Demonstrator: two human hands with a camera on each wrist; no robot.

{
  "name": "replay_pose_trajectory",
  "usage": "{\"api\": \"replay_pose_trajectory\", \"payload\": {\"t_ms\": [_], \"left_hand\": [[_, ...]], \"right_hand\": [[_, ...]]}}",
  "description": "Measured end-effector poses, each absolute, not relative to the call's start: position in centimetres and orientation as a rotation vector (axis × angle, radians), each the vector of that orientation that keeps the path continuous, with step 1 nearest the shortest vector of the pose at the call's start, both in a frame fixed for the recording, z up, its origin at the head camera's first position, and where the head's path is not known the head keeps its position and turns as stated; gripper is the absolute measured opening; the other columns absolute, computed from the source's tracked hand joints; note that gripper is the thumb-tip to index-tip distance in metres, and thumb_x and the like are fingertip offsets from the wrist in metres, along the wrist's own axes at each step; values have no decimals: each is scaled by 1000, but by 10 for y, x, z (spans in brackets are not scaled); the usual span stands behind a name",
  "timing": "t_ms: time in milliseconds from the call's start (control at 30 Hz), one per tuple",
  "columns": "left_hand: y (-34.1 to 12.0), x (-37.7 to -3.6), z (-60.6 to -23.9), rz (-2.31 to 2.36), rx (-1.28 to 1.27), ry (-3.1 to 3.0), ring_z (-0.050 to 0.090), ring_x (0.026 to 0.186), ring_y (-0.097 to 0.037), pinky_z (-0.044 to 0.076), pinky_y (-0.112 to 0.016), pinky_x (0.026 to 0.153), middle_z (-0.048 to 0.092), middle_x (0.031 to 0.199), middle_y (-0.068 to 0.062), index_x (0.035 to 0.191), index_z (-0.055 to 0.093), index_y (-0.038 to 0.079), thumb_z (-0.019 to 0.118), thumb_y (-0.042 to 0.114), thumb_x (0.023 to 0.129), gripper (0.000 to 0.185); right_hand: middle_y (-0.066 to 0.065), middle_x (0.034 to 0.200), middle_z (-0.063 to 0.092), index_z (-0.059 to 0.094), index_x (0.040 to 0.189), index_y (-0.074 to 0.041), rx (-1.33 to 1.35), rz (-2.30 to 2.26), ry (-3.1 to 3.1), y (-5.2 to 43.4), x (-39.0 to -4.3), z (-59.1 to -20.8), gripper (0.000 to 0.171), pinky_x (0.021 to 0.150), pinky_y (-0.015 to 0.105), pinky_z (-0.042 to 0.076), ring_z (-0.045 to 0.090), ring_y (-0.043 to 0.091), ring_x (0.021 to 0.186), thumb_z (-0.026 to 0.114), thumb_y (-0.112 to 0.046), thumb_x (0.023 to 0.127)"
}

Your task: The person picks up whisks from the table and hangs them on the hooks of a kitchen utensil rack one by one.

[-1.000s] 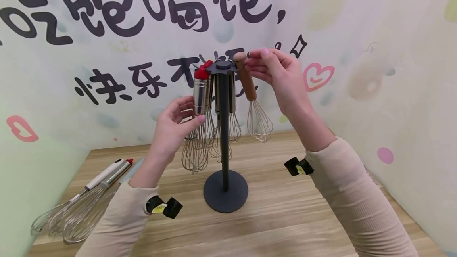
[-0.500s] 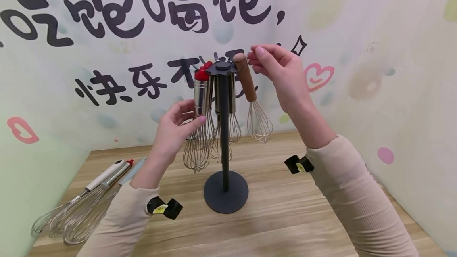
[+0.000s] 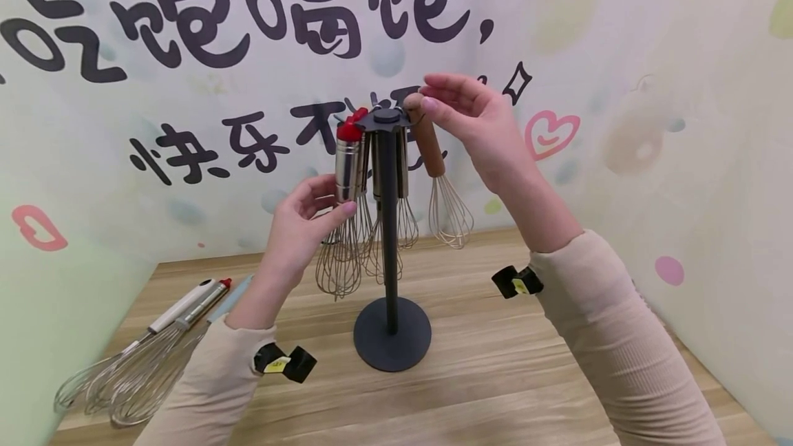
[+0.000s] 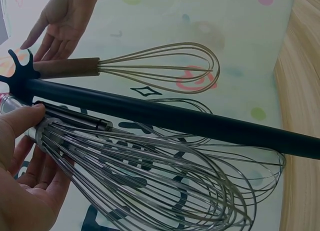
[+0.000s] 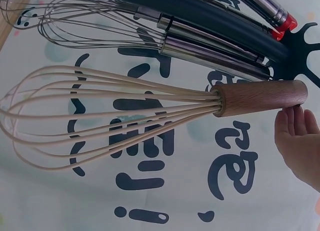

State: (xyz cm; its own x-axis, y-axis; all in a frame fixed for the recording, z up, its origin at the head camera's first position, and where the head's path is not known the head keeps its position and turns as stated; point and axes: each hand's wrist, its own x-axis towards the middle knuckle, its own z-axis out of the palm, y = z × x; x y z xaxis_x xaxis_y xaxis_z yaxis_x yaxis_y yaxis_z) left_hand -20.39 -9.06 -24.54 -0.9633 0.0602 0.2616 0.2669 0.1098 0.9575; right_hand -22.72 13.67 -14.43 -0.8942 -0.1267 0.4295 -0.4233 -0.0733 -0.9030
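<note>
the hanging step looked nearly done: right hand [image 3: 477, 115] lay open-fingered beside the wooden-handled whisk [image 3: 434, 171], left hand [image 3: 303, 222] gripped the steel whisk [image 3: 347, 205], likely needing steadying.

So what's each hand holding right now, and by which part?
The left hand pinches the steel whisk at the base of its handle. The right hand holds nothing; its straight fingers only touch the wooden whisk top.

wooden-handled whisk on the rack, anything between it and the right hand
Nothing visible. The right hand is open, its fingertips right at the top end of the wooden-handled whisk, which hangs from the rack. The other whisks hang on the far side of the pole.
</note>
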Motion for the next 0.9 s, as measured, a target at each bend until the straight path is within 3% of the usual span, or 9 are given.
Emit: {"api": "replay_pose_trajectory", "payload": {"t_ms": [567,900], "left_hand": [[-91,-204,-246,-1968,-310,-2210,53,116,-16,43,-31,101,54,132,-9,134,50,9,68,15,88,49],[-93,-204,-246,-1961,-277,-2213,53,118,-16,42,-32,103,55,133,-8,135,51,11,68,17,89,50]], "right_hand": [[-6,96,67,64,118,-4,654,2077,-2010,140,-229,-145,28,111,35,36,58,13,106,61,-1,90],[-9,88,73,63,118,-1,658,2096,-1986,138,-228,-146,28,104,26,43,61,13,105,61,-1,90]]}}
